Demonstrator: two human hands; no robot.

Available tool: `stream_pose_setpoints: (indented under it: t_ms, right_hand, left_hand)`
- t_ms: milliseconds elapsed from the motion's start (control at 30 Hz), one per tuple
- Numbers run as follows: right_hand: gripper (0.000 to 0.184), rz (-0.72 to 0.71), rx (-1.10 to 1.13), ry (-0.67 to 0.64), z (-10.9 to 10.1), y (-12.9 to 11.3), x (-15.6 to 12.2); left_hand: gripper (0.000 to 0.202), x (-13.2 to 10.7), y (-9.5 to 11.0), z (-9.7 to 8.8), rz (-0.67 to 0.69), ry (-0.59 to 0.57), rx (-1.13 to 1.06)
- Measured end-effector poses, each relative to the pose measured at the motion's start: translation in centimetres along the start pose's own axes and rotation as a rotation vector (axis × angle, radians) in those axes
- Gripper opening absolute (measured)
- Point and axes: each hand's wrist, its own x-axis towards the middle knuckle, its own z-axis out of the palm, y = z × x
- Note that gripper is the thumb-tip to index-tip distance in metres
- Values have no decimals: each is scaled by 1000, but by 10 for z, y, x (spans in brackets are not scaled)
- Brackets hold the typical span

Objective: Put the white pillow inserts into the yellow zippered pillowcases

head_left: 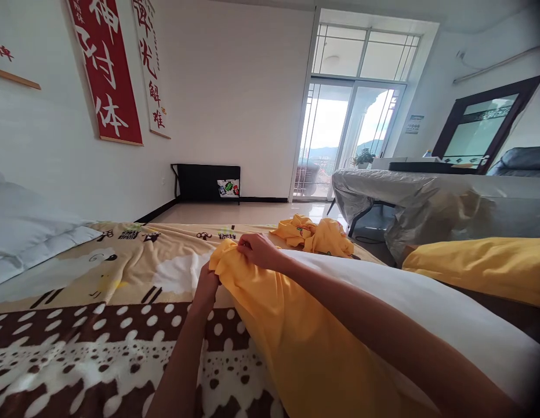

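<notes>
A yellow pillowcase (pixel 291 313) stretches from near my body up to both of my hands. My left hand (pixel 207 283) is closed on its far left edge, with the fingers partly hidden by the fabric. Just to the right, my right hand (pixel 257 249) pinches the gathered end of the same cloth. A plump white pillow (pixel 409 296) lies beneath and beyond my right forearm, alongside the pillowcase. How far the pillow reaches under the yellow cloth is hidden. Past my right hand lies a crumpled heap of yellow cloth (pixel 315 235).
A patterned blanket (pixel 134 261) with sheep and dots covers the bed. White bedding (pixel 39 226) lies at left, a yellow-covered cushion (pixel 478 264) at right. Beyond are a plastic-draped table (pixel 430 191), a black folded frame (pixel 204 180) by the wall and a glass door (pixel 326 139).
</notes>
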Motion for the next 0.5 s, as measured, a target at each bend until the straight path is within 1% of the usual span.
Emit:
stream_pose_setpoints:
  t_ms: [67, 133, 233, 300, 333, 367, 467, 500]
  right_hand:
    - [12, -57, 8, -39, 3, -9, -8]
    - [13, -116, 2, -95, 5, -19, -16]
    - [15, -212, -33, -216, 4, -25, -22]
    - [17, -286, -41, -288, 3, -20, -18]
    - [19, -308, -44, -289, 3, -15, -14]
    - [22, -313, -49, -261, 4, -9, -10]
    - [31, -273, -73, -115, 11, 10, 1]
    - [34, -269, -79, -97, 15, 14, 4]
  left_hand:
    - [29, -3, 2, 2, 48, 17, 39]
    - [28, -6, 7, 1, 49, 10, 91]
    - [22, -10, 19, -7, -14, -60, 218]
    - [19, -13, 28, -11, -74, -128, 309]
    - [20, -15, 32, -13, -108, -160, 353]
    - [22, -16, 35, -14, -143, -188, 396]
    - [30, -19, 39, -14, -230, -265, 507]
    - [31, -19, 40, -14, -246, -297, 548]
